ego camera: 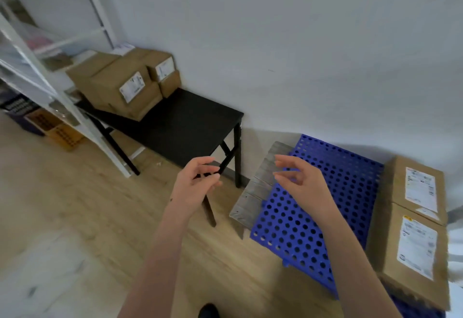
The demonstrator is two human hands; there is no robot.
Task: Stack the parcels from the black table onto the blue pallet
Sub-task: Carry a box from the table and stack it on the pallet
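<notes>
Several brown cardboard parcels (120,84) with white labels are piled at the far left end of the black table (190,122). The blue perforated pallet (313,207) lies on the floor to the right of the table. Two labelled parcels (416,220) sit side by side on the pallet's right part. My left hand (198,182) and my right hand (298,180) hover in mid-air between table and pallet, fingers loosely curled, palms facing each other, holding nothing.
A white metal shelf rack (42,72) stands left of the table, with crates (42,122) beneath it. A grey wooden board (260,185) lies under the pallet's left edge. White wall behind; light wood floor (75,205) in front.
</notes>
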